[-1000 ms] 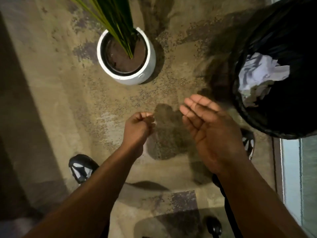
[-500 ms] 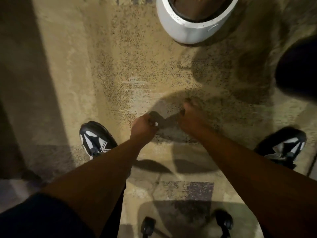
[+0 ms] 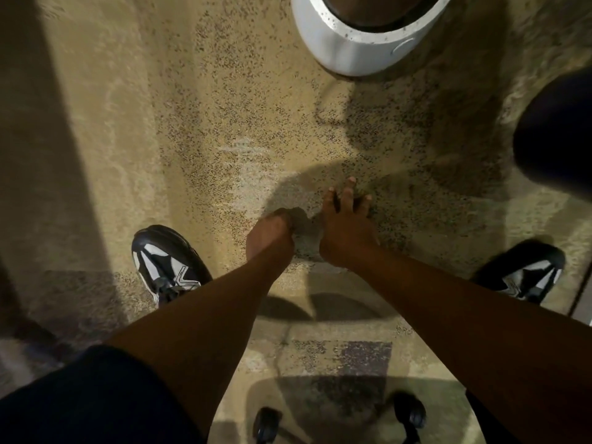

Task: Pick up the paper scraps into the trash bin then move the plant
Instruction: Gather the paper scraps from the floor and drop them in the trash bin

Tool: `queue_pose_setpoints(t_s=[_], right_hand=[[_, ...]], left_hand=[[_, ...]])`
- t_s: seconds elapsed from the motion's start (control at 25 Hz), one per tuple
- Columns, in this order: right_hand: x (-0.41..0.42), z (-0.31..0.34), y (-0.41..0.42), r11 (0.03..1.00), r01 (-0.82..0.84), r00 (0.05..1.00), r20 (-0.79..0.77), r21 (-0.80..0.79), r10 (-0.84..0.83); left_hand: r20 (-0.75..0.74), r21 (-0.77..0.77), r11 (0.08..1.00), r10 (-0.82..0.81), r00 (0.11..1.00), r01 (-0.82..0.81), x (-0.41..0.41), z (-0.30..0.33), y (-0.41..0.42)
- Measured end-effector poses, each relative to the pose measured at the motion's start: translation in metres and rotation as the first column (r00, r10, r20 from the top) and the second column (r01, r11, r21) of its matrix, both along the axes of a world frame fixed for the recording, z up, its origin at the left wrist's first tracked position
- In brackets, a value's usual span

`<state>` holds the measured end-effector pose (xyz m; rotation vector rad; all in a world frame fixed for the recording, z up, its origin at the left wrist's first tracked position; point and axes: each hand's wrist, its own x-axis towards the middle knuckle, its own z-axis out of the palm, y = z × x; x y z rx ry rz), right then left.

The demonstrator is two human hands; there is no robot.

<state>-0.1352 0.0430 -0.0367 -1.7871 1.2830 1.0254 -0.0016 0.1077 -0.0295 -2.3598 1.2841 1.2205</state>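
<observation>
My left hand [image 3: 270,233] hangs low over the speckled carpet with its fingers curled into a fist; nothing shows inside it. Just to its right, my right hand [image 3: 347,219] reaches down with the fingers spread and straight, the tips at the carpet. I see no paper scrap on the floor around the hands. The white plant pot [image 3: 352,56] stands ahead at the top edge, cut off so the leaves are out of view. A dark curve of the black trash bin [image 3: 557,136] shows at the right edge.
My two black-and-white shoes [image 3: 166,264] [image 3: 525,274] stand wide apart on either side of the hands. Two black castor wheels [image 3: 410,415] sit at the bottom edge. A dark shadowed strip runs down the left side.
The view has dropped lower towards the floor; pot and bin slid to the frame's edges. My right hand came down from beside the bin, curled, and now spreads its fingers at the carpet.
</observation>
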Motion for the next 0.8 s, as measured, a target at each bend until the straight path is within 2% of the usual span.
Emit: queue_pose_setpoints(t_s=[0.08, 0.16, 0.2, 0.24, 0.28, 0.32, 0.36, 0.4, 0.48, 0.56, 0.68, 0.8], right_hand=[[-0.001, 0.004, -0.005, 0.999, 0.023, 1.0, 0.007, 0.028, -0.023], [-0.003, 0.012, -0.015, 0.99, 0.113, 0.992, 0.046, 0.084, -0.117], [-0.004, 0.019, -0.021, 0.968, 0.223, 0.968, 0.089, 0.114, -0.234], [-0.006, 0.029, -0.03, 0.902, 0.406, 0.893, 0.147, 0.148, -0.426], [-0.007, 0.042, -0.038, 0.769, 0.612, 0.741, 0.209, 0.182, -0.639], [-0.008, 0.058, -0.045, 0.6, 0.773, 0.545, 0.267, 0.207, -0.795], [-0.01, 0.077, -0.055, 0.465, 0.86, 0.386, 0.33, 0.208, -0.862], [-0.014, 0.099, -0.064, 0.381, 0.903, 0.281, 0.394, 0.201, -0.875], [-0.029, 0.15, -0.082, 0.221, 0.936, 0.068, 0.474, 0.276, -0.878], [-0.052, 0.204, -0.097, 0.063, 0.933, -0.123, 0.479, 0.353, -0.869], [-0.099, 0.277, -0.108, -0.201, 0.896, -0.391, 0.493, 0.395, -0.777], [-0.14, 0.316, -0.119, -0.424, 0.755, -0.652, 0.5, 0.5, -0.57]], left_hand=[[-0.024, 0.031, 0.998, 0.05, 0.998, -0.049, 0.0, 0.001, -0.007], [-0.14, 0.028, 0.974, 0.226, 0.964, -0.225, -0.003, 0.008, -0.021], [-0.24, 0.002, 0.942, 0.326, 0.914, -0.336, -0.004, 0.015, -0.03], [-0.355, -0.035, 0.898, 0.398, 0.846, -0.438, -0.006, 0.025, -0.04], [-0.466, -0.06, 0.85, 0.44, 0.768, -0.523, -0.008, 0.036, -0.052], [-0.568, -0.071, 0.802, 0.457, 0.685, -0.594, -0.011, 0.047, -0.065], [-0.651, -0.069, 0.758, 0.459, 0.605, -0.648, -0.016, 0.061, -0.081], [-0.719, -0.061, 0.722, 0.448, 0.532, -0.69, -0.022, 0.076, -0.096], [-0.808, -0.078, 0.683, 0.383, 0.447, -0.726, -0.041, 0.114, -0.128], [-0.857, -0.095, 0.692, 0.309, 0.412, -0.716, -0.068, 0.157, -0.155], [-0.912, -0.064, 0.789, 0.203, 0.357, -0.612, -0.116, 0.222, -0.185], [-0.925, -0.064, 0.856, 0.141, 0.352, -0.513, -0.167, 0.259, -0.213]])
